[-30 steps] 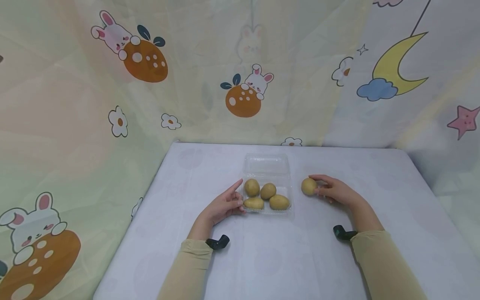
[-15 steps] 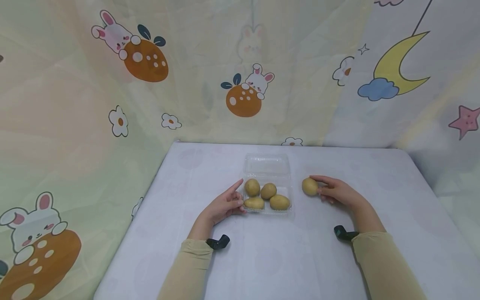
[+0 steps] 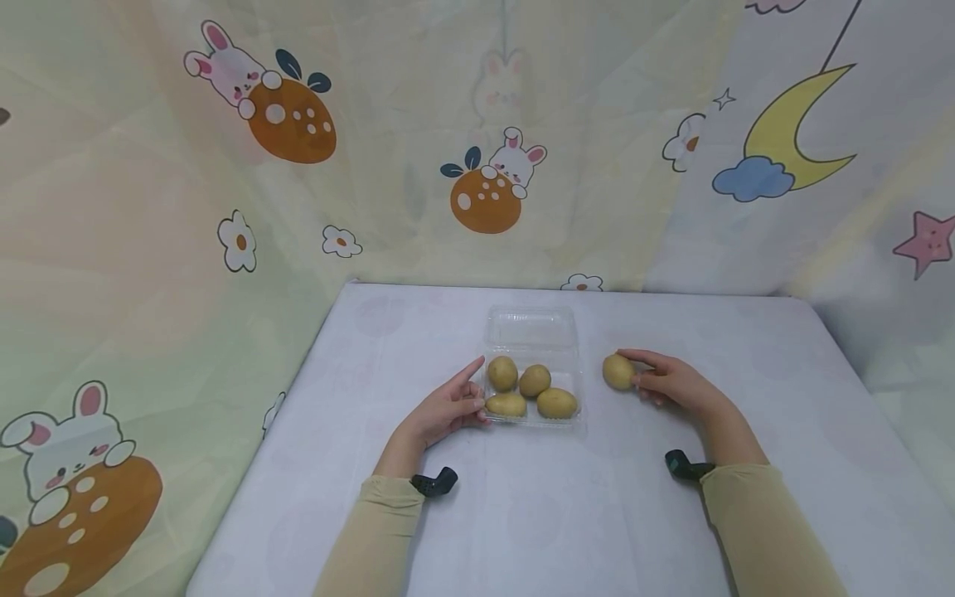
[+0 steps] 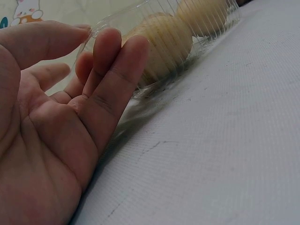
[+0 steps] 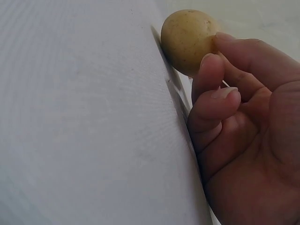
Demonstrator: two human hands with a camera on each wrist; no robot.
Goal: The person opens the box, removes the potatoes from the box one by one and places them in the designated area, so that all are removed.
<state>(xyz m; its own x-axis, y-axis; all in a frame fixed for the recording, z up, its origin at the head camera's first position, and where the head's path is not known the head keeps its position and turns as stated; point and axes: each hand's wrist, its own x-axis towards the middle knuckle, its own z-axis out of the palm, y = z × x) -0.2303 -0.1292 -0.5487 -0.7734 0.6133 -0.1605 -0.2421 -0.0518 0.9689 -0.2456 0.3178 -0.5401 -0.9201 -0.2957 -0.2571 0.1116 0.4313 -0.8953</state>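
Note:
A clear plastic clamshell box [image 3: 531, 325] lies open at the middle of the table, its lid folded back. Several yellow-brown potatoes [image 3: 533, 381] sit in its tray. My left hand [image 3: 468, 396] rests against the box's left wall [image 4: 112, 21] with straight fingers [image 4: 110, 79]; a potato [image 4: 164, 40] shows through the plastic. To the right of the box one loose potato [image 3: 618, 371] lies on the cloth. My right hand [image 3: 643, 376] pinches this potato [image 5: 187, 40] between thumb and curled fingers [image 5: 213, 77].
The table [image 3: 567, 514] is covered with a pale lilac cloth. Curtains printed with rabbits, a moon and stars hang close behind and at both sides. Black wrist straps [image 3: 434, 482] sit at both cuffs.

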